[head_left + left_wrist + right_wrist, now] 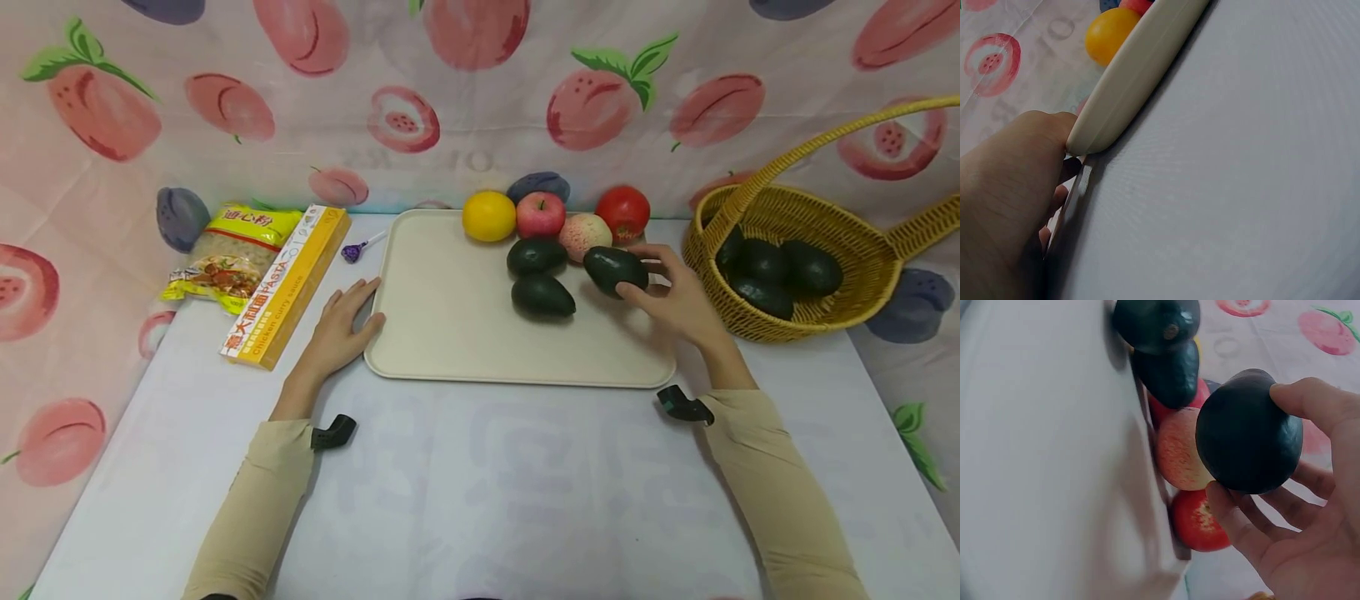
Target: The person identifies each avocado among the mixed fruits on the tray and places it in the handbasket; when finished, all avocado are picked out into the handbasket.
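Judging by how things lie, the work looks partway along: 2 avocados [543, 297] rest on the tray [450, 350] at the centre of the head frame, 1 held avocado [617, 271] is in the right hand [675, 292] just to their right, and 4 avocados [761, 297] show inside the wicker basket [780, 332] at the right of the frame. Whether the 1 in hand is being set down or lifted, these pictures cannot settle.

The held avocado lies between the thumb and fingers of the right grip, which are parted by about the fruit's breadth and pinch its sides. It is over the tray's upper right part, near the speckled fruit [587, 237]; contact with the tray is hard to judge. At the tray's left edge, the left hand [337, 329] holds nothing, its fingers extended toward the upper right on the desk [480, 500] and its thumb touching the rim.
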`<action>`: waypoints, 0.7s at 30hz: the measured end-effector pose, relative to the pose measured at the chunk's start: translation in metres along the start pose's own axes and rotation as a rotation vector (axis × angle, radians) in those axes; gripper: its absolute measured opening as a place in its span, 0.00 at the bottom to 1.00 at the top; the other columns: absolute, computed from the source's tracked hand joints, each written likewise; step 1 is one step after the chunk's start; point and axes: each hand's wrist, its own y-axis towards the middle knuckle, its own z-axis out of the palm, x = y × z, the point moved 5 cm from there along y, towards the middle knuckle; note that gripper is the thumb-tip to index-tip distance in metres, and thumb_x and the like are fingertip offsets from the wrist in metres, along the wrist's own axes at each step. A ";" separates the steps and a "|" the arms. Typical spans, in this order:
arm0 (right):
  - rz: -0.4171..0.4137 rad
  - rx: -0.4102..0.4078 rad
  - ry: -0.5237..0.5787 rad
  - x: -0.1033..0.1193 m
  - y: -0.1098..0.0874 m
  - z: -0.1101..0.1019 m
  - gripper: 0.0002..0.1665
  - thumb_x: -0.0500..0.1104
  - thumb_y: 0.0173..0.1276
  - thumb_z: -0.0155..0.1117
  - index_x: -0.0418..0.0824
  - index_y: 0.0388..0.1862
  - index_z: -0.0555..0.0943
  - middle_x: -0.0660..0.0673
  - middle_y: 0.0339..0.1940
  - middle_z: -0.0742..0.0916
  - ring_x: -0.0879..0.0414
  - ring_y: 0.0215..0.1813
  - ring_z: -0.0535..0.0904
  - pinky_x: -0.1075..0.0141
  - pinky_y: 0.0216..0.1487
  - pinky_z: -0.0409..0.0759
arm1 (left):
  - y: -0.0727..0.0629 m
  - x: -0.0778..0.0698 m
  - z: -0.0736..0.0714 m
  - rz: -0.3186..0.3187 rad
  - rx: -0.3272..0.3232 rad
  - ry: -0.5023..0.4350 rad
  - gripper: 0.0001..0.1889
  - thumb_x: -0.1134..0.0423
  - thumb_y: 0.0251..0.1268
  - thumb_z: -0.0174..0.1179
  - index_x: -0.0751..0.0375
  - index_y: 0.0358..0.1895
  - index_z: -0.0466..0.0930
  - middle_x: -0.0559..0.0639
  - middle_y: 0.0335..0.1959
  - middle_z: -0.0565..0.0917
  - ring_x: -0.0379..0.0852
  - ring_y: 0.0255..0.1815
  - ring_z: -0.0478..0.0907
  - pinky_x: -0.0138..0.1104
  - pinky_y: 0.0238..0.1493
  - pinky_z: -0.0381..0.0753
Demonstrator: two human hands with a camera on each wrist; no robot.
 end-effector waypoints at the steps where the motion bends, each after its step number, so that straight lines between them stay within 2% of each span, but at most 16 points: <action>1: 0.002 -0.004 -0.003 0.001 -0.001 -0.002 0.35 0.48 0.60 0.68 0.49 0.65 0.67 0.45 0.62 0.74 0.49 0.62 0.70 0.71 0.51 0.72 | 0.000 0.000 0.000 -0.001 -0.001 0.002 0.31 0.51 0.68 0.52 0.51 0.73 0.57 0.56 0.73 0.61 0.53 0.77 0.51 0.46 0.79 0.37; 4: -0.011 -0.035 -0.011 0.006 -0.003 -0.010 0.36 0.45 0.60 0.68 0.47 0.66 0.66 0.45 0.62 0.73 0.50 0.62 0.69 0.74 0.49 0.72 | 0.000 0.000 0.000 0.001 -0.002 0.005 0.32 0.50 0.68 0.52 0.50 0.73 0.57 0.55 0.73 0.61 0.53 0.77 0.51 0.46 0.79 0.37; 11: -0.084 -0.158 0.009 0.011 -0.008 -0.030 0.37 0.35 0.56 0.68 0.41 0.66 0.67 0.48 0.59 0.75 0.65 0.55 0.70 0.82 0.45 0.71 | -0.001 0.000 0.000 -0.001 -0.004 0.002 0.32 0.50 0.68 0.52 0.50 0.73 0.56 0.55 0.73 0.61 0.52 0.77 0.51 0.46 0.79 0.37; 17: -0.132 -0.241 0.049 0.028 -0.020 -0.047 0.35 0.33 0.55 0.66 0.39 0.63 0.69 0.57 0.54 0.77 0.65 0.53 0.71 0.83 0.46 0.71 | 0.000 0.000 0.000 0.001 0.003 0.003 0.32 0.50 0.68 0.52 0.51 0.73 0.56 0.56 0.73 0.61 0.53 0.77 0.50 0.46 0.79 0.36; 21: -0.134 -0.284 0.071 0.030 -0.025 -0.059 0.33 0.31 0.55 0.64 0.39 0.62 0.70 0.60 0.52 0.77 0.64 0.53 0.72 0.83 0.49 0.73 | 0.000 0.001 0.000 0.004 0.006 0.002 0.32 0.49 0.68 0.51 0.51 0.73 0.56 0.57 0.73 0.61 0.53 0.77 0.50 0.46 0.79 0.36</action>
